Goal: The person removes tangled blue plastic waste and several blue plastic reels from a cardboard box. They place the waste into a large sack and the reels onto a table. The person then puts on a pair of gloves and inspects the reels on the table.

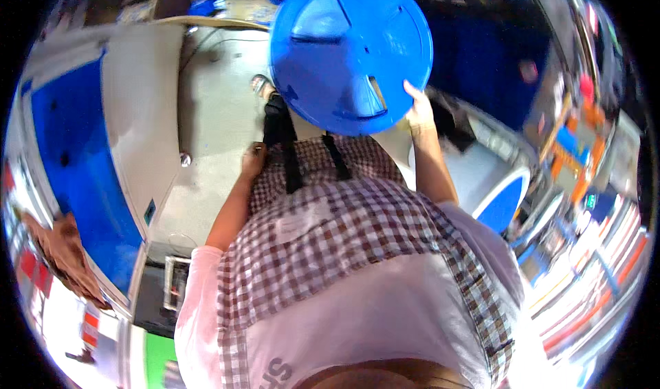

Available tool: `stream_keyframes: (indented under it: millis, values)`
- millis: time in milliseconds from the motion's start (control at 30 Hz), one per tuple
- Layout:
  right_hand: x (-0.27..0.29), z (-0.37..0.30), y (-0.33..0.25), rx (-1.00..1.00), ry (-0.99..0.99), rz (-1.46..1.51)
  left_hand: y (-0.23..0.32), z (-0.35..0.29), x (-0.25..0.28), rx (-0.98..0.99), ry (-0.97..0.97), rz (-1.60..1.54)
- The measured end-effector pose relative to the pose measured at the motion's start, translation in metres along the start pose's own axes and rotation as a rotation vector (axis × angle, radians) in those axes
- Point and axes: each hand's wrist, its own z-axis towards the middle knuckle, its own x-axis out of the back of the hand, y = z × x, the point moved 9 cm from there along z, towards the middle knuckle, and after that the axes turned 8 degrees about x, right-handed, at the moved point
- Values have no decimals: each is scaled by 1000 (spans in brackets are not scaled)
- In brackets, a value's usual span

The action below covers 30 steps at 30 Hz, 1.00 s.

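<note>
Nearest is a checked apron (330,231) with two dark straps (291,162). The left hand (254,158) hangs beside its edge, fingers apparently bent; whether it pinches anything, I cannot tell. The right hand (418,107) pinches the rim of a round blue disc (350,59), thumb on the upper face, other fingers hidden. The disc is held out in front of the body, its far edge cut by the frame. Left of the legs, pale floor (220,100) gives room up to a pale panel (137,100) bordering a long blue surface (86,162). To the right, room is tighter: a white-rimmed blue round end (502,203) sits near the elbow. Counted: two hands, one disc, one sandalled foot (262,86), one brown cloth (65,255) at far left.
</note>
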Motion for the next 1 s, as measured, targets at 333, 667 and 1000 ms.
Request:
stream_keyframes:
  millis: [333, 667, 1000]
  values:
    - [266, -179, -233, 344, 240, -526, -34, 2, -85, 91, -120, 168]
    - [217, -155, -200, 354, -226, -2000, 163, -88, -214, -89, -478, -75]
    - [186, -13, -88, 302, -353, -2052, 16, -43, -75, 58, -301, -233]
